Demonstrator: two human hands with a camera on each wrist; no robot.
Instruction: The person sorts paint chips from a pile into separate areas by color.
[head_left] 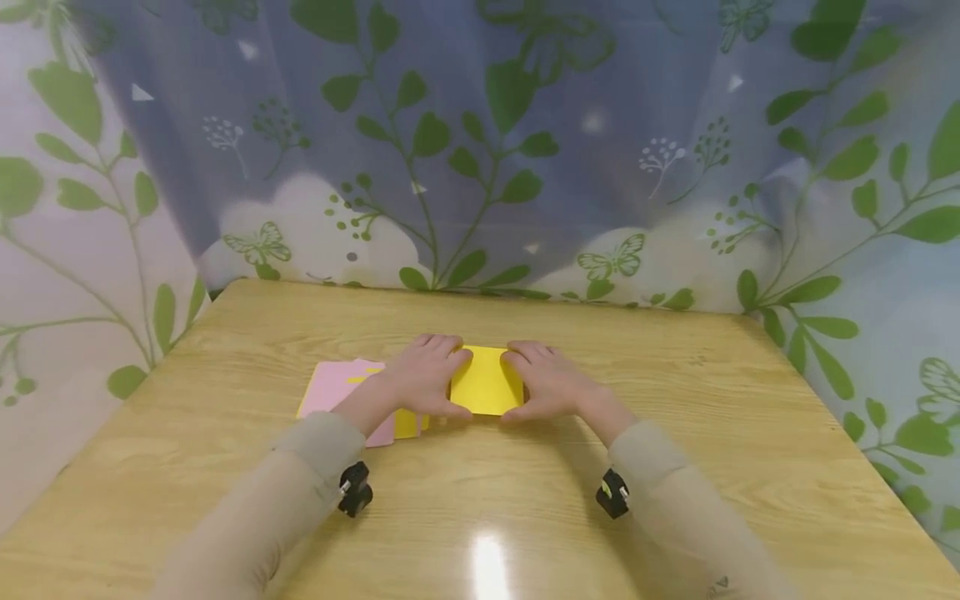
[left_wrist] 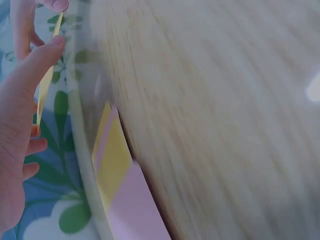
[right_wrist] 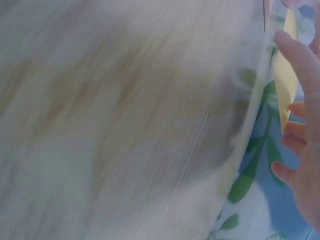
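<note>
Between the two hands is a yellow square of paper [head_left: 487, 380], raised off the tabletop and seen nearly edge-on in both wrist views. My left hand [head_left: 423, 375] pinches its left side between thumb and fingers. On the opposite side, my right hand [head_left: 553, 380] pinches the paper [right_wrist: 286, 80] the same way. Beside and partly under the left forearm lies a spread of pink and yellow papers [head_left: 330, 385], overlapping one another; the wrist hides part of it. In the left wrist view, pink paper [left_wrist: 135, 205] overlaps the yellow there.
The wooden table [head_left: 720, 400] extends around the hands. Behind it and at both sides hangs a curtain [head_left: 465, 200] printed with leaves and butterflies. Small black devices [head_left: 355, 489] sit at both wrists. A bright reflection shows on the table near the front.
</note>
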